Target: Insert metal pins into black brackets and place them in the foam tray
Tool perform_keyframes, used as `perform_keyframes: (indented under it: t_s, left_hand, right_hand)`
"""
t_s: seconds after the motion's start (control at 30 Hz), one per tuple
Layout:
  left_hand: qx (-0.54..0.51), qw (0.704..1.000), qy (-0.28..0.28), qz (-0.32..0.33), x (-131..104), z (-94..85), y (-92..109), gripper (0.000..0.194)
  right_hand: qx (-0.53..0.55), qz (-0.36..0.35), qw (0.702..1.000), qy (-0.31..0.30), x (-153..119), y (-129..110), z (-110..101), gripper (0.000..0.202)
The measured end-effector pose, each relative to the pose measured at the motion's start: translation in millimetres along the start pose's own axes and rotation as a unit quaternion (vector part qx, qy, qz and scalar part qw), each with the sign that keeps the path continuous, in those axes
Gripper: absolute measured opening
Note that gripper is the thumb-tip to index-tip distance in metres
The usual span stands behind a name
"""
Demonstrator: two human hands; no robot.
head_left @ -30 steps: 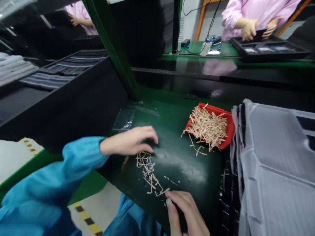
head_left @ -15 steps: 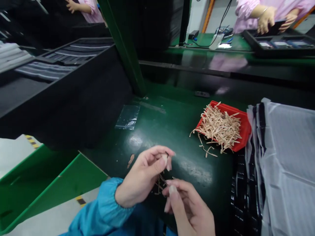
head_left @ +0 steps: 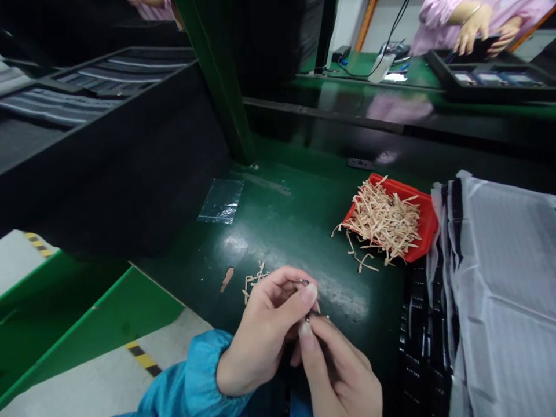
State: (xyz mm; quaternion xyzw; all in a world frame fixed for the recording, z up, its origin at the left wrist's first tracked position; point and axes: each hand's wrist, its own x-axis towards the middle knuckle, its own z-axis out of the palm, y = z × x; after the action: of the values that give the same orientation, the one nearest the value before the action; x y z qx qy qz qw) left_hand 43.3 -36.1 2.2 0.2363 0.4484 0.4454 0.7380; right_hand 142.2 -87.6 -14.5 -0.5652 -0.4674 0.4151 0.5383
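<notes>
My left hand (head_left: 275, 324) is closed in a pinch over the dark green table, and a small dark piece shows at its thumb and forefinger. Close against it, my right hand (head_left: 334, 359) also pinches, with thumb and forefinger around a tiny dark part (head_left: 308, 317). Both hands' fingertips nearly meet; most of what they hold is hidden. Beside my left hand lie several thin beige strips (head_left: 251, 282) and a flat tan scrap (head_left: 226, 279). To the right, a red bin (head_left: 428, 229) holds a heap of beige paper-like strips (head_left: 386, 223), some spilling over its front edge.
A clear plastic bag (head_left: 221, 201) and a small dark plate (head_left: 360, 164) lie on the table. White-covered black trays (head_left: 512, 278) are stacked at right. A black box (head_left: 143, 150) stands left beside a green post (head_left: 217, 81). A co-worker's hands (head_left: 478, 35) work across the bench.
My hands have come together, the left moving right and slightly down toward the right hand. The strips beside my left hand are now more exposed. The view has shifted slightly.
</notes>
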Motion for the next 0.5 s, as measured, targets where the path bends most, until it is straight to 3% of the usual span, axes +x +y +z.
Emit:
perform_keyframes:
  t_s: [0.1,0.17,0.23,0.3,0.4,0.5]
  left_hand:
    - [0.101,0.985,0.043,0.135,-1.9,-3.3,-4.2,0.027]
    - [0.209,0.944,0.070,0.245,-4.1,-8.0,-3.4,0.028]
    - [0.316,0.896,0.051,0.306,-7.3,-13.8,0.5,0.016]
    - [0.375,0.875,-0.012,0.306,-10.4,-19.2,5.0,0.012]
    - [0.359,0.888,-0.068,0.278,-11.0,-25.8,8.8,0.008]
    - [0.262,0.915,0.034,0.305,-3.7,-34.0,15.3,0.014]
  right_hand:
    - [-0.034,-0.041,0.999,0.001,-1.9,3.9,-0.3,0.018]
    - [-0.053,-0.055,0.997,0.010,-3.5,5.3,-1.5,0.024]
    - [-0.067,-0.063,0.996,0.007,-3.6,5.7,-3.9,0.025]
    - [-0.074,-0.072,0.995,0.000,-2.3,5.8,-6.3,0.024]
    - [-0.089,-0.095,0.991,-0.013,-1.6,5.1,-4.5,0.022]
    - [-0.123,-0.140,0.982,-0.023,-6.9,-0.3,5.1,0.024]
